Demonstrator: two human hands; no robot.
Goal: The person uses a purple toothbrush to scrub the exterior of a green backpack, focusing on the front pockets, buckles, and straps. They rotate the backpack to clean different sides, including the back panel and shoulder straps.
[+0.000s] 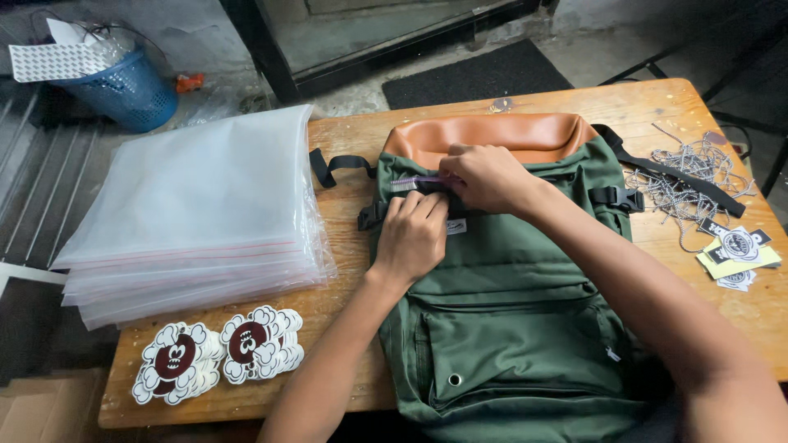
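1. a green backpack (509,328) lay flat on a wooden table (353,135), tan leather-like top panel (492,131) pointing away from the person, front pocket nearest the body.
2. left hand (413,238) rested on the upper front of the backpack, fingers curled and pressed together, knuckles up; fingertips sat at a black strap (373,215) running across the bag. whether it pinched the strap could not be told.
3. right hand (486,176) lay just above the left, fingers bent down and closed together at the seam under the tan panel, touching a small pale purple item (414,180) that stuck out to the left. exact hold hidden by the fingers; it looked like a pinch on that item.
4. the two hands were near each other, almost touching.
5. a black side strap loop (332,164) stuck out left of the bag; a black buckle (617,197) and a long strap (673,174) lay on its right.
6. left of the bag: a thick stack of clear plastic bags (197,213) overhanging the table edge.
7. near the front left corner: two piles of cloud-shaped stickers (217,357), white with dark red centres.
8. right side: a tangle of ball chains (689,176) and a few card tags (739,254), well apart from the hands.
9. on the floor beyond: a blue plastic basket (127,90) and a dark mat (476,78).
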